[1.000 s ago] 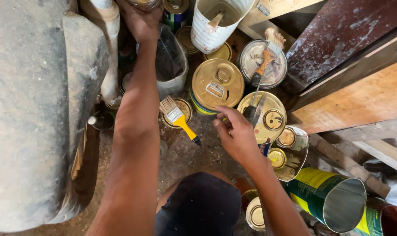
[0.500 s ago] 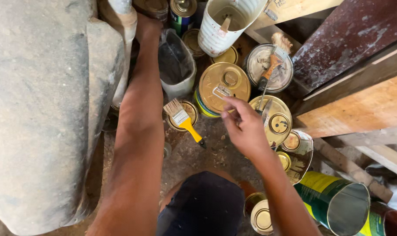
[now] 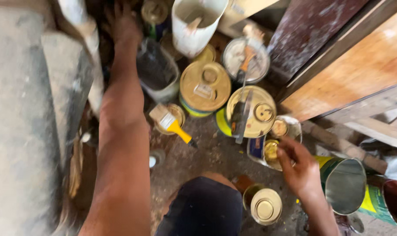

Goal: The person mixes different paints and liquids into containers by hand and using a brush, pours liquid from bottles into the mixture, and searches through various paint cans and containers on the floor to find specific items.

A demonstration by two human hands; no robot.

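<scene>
My left hand [image 3: 122,24] reaches far forward among the tins at the top of the view. Its fingers are blurred against dark clutter, so I cannot tell whether it holds anything. My right hand [image 3: 300,168] hovers low at the right with loosely curled fingers and nothing in it. Its fingertips are next to a small gold-lidded tin [image 3: 271,149]. Between my arms a paintbrush with a yellow handle [image 3: 171,124] lies across a small tin. A large gold-lidded can [image 3: 205,86] stands beyond it, beside another can [image 3: 258,112] with a dark blade lying on its lid.
A white bucket [image 3: 197,24] with a stick stands at the back, a grey plastic tub [image 3: 157,74] by my left arm. An open green-and-yellow tin [image 3: 345,185] lies on its side at the right. Wooden boards [image 3: 360,65] lean at the right, a grey concrete mass [image 3: 19,122] fills the left. My knee [image 3: 202,209] is below.
My right hand has drawn back from above the large cans, down and to the right toward the small tin. The view has shifted left and blurred. My left arm stays stretched forward.
</scene>
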